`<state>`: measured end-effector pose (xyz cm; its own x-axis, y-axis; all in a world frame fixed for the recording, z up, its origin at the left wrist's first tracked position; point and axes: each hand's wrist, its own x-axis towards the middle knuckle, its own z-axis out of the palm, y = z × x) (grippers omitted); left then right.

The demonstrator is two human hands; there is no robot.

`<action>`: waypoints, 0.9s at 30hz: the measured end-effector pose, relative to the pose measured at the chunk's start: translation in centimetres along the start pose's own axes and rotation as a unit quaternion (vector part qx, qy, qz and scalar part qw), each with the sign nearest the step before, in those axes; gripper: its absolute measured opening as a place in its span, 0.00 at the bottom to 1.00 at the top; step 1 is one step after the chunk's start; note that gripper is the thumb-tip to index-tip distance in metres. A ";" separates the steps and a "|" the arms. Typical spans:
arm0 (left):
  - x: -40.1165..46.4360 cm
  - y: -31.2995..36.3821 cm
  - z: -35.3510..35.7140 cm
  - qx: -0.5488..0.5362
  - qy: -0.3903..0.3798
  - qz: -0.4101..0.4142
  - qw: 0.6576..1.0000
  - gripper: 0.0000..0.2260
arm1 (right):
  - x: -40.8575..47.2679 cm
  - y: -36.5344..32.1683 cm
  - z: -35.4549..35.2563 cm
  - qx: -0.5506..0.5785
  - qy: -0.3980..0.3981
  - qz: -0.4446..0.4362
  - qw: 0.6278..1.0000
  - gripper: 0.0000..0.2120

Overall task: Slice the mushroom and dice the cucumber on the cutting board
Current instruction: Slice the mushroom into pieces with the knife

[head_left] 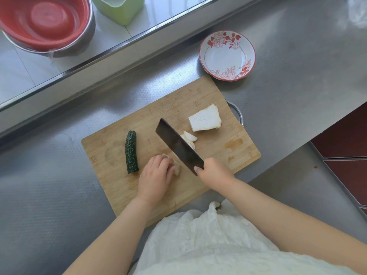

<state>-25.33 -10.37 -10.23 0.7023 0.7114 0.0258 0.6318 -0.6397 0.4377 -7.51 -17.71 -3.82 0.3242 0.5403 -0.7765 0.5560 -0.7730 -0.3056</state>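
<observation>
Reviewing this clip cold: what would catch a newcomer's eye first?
The dark cleaver, gripped by the right hand, cuts across the middle of the wooden cutting board, while the left hand holds down a mushroom piece. A whole cucumber piece lies uncut to the left, and a red-flowered bowl sits empty beyond the board.

Your left hand (155, 176) covers most of the mushroom piece (177, 169) under its fingers (158, 161), so you cannot judge its shape. The cleaver (178, 146) hides part of the slices (189, 138) beyond your fingers, and its handle is buried in your right hand (213, 170). Far beyond, the red basin (45, 22) and green container (121, 8) run off the top edge.
</observation>
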 end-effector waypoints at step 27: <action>-0.3 3.4 0.7 -0.067 -0.037 -0.265 0.961 0.28 | -0.6 0.7 -0.6 -0.164 0.053 -0.095 0.981 0.10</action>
<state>-23.18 -12.97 -9.35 0.3185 0.9010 -0.2945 0.8626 -0.1467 0.4841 -6.84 -18.40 -3.28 0.2593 0.7085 -0.6564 0.8240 -0.5168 -0.2323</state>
